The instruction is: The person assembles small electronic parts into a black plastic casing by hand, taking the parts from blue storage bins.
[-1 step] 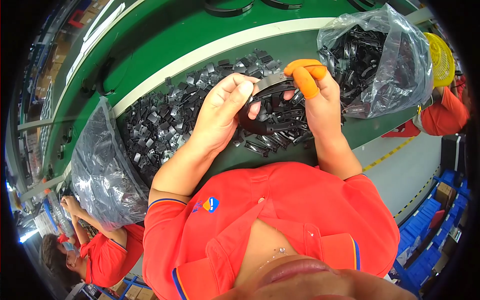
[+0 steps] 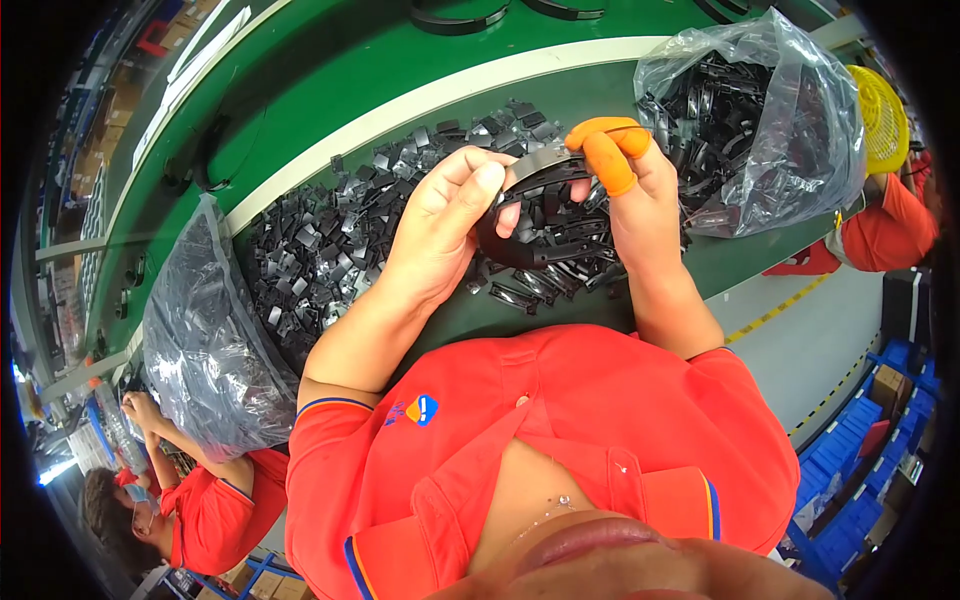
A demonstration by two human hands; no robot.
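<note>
You hold a curved black band (image 2: 530, 215) over the middle of the bench (image 2: 300, 130): your left hand (image 2: 445, 225) pinches one end, your right hand (image 2: 625, 185) the other. A big pile of small black parts (image 2: 330, 240) lies unused, so most work remains.

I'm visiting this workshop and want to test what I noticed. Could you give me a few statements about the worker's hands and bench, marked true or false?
1. Both hands hold a curved black band. True.
2. The right hand wears orange finger covers. True.
3. The left hand wears a full glove. False: it is bare.
4. The small black parts lie on a red table. False: the bench is green.
5. A clear plastic bag of black parts sits to the person's right. True.
</note>
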